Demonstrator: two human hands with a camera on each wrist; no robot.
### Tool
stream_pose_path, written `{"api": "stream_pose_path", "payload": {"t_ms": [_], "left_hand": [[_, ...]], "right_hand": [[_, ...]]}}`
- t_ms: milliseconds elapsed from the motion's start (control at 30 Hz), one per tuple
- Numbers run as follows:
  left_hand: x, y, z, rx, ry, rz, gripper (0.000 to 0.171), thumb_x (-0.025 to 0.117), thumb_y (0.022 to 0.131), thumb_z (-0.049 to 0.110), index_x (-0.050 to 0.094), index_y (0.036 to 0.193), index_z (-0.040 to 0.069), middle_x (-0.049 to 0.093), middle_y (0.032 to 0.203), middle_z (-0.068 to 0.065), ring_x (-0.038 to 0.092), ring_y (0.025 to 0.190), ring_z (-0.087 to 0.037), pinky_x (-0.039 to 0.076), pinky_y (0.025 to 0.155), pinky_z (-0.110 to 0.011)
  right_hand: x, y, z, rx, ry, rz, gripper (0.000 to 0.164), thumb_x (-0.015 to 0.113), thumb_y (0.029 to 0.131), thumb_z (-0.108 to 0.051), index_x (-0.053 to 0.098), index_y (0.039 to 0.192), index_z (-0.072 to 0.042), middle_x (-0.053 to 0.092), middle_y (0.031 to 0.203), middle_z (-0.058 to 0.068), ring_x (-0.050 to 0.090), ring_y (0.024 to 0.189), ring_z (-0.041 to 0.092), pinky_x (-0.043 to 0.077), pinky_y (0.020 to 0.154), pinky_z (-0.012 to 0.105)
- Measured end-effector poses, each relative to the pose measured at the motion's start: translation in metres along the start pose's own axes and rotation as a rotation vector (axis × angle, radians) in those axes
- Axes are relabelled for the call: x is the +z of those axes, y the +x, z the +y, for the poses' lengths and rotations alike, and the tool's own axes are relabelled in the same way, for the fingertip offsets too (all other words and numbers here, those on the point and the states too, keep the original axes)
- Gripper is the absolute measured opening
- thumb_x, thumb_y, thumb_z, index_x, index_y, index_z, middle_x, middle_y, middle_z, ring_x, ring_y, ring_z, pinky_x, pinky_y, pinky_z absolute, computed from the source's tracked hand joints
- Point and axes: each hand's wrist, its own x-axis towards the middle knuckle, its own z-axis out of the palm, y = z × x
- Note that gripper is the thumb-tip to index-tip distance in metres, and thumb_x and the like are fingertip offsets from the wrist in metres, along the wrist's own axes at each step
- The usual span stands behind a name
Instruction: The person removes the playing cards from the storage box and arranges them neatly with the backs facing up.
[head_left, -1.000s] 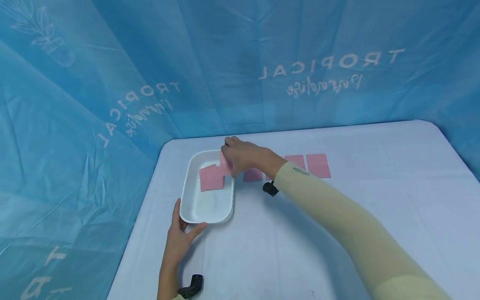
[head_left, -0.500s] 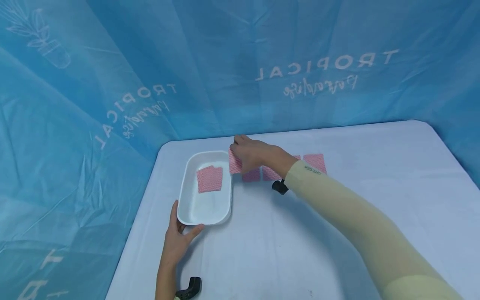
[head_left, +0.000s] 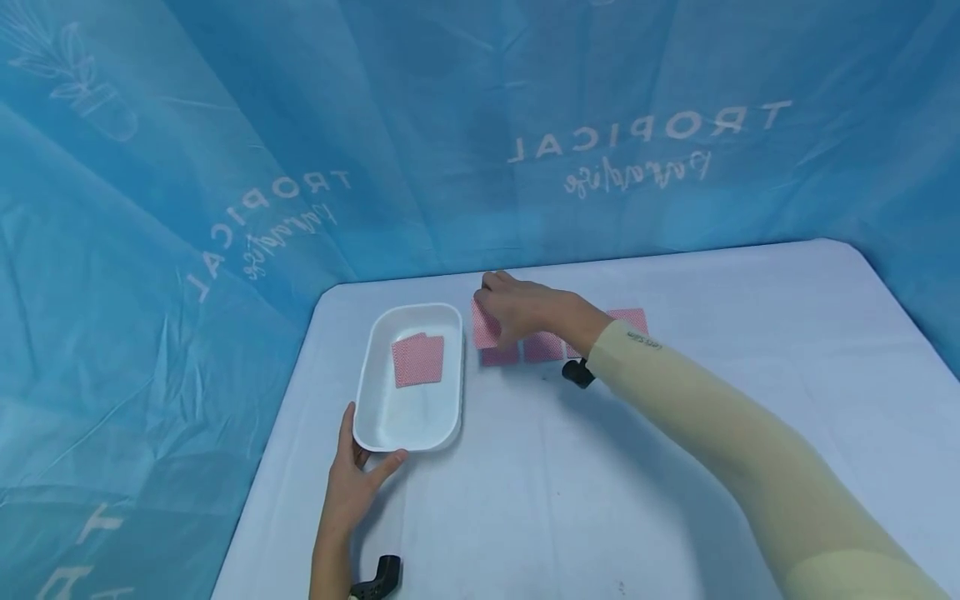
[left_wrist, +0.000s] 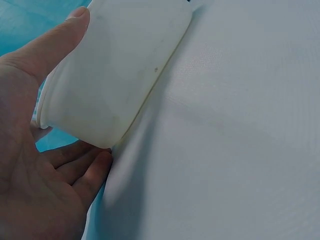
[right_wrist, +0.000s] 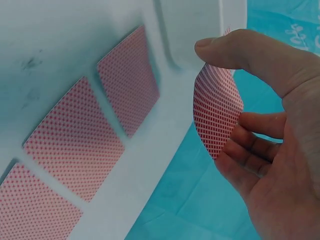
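Note:
My left hand (head_left: 354, 487) grips the near left corner of a white plastic tray (head_left: 408, 421), thumb at its near side and fingers round its left side. In the left wrist view the tray's outer wall (left_wrist: 115, 75) fills the space beside the thumb. Inside the tray lie overlapping red-patterned playing cards (head_left: 420, 362), backs up. My right hand (head_left: 519, 308) pinches one playing card (right_wrist: 217, 107) between thumb and fingertips, and the card bows. It is right of the tray, over the left end of a row of face-down cards (right_wrist: 75, 140).
The row runs rightward along the far part of the white-covered table (head_left: 540, 500), with its right end card (head_left: 630, 317) partly behind the right forearm. A blue printed curtain (head_left: 450, 150) hangs beyond the far and left table edges.
My right hand has moved right with the playing card, from over the tray's right rim to above the row's left end. The left hand stays at the tray corner.

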Motion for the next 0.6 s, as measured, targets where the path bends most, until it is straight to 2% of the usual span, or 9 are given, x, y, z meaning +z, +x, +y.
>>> {"api": "stream_pose_path", "payload": {"t_ms": [233, 467, 600], "left_hand": [[0.000, 0.001, -0.002, 0.006, -0.006, -0.003, 0.111, 0.084, 0.074, 0.038, 0.008, 0.155, 0.029, 0.028, 0.153, -0.005, 0.031, 0.138, -0.029, 0.037, 0.107, -0.044], [-0.002, 0.000, 0.000, -0.009, -0.003, -0.005, 0.112, 0.083, 0.074, 0.041, 0.005, 0.155, 0.032, 0.027, 0.154, -0.007, 0.031, 0.138, -0.030, 0.036, 0.107, -0.046], [-0.002, -0.001, 0.000, -0.017, 0.001, -0.008, 0.113, 0.083, 0.074, 0.042, 0.004, 0.154, 0.034, 0.026, 0.154, -0.008, 0.032, 0.137, -0.031, 0.036, 0.107, -0.047]], "right_hand": [[0.003, -0.010, 0.012, 0.009, -0.014, -0.019, 0.073, 0.082, 0.071, -0.034, 0.050, 0.130, -0.007, 0.041, 0.119, 0.003, 0.037, 0.107, 0.018, 0.049, 0.082, 0.029], [0.010, -0.018, 0.028, 0.027, 0.009, -0.018, 0.078, 0.083, 0.069, -0.033, 0.048, 0.134, -0.007, 0.040, 0.122, 0.003, 0.037, 0.109, 0.018, 0.049, 0.084, 0.030], [0.011, -0.025, 0.034, 0.043, 0.020, -0.015, 0.080, 0.084, 0.069, -0.038, 0.048, 0.133, -0.007, 0.041, 0.121, 0.002, 0.037, 0.109, 0.018, 0.048, 0.083, 0.030]]}}
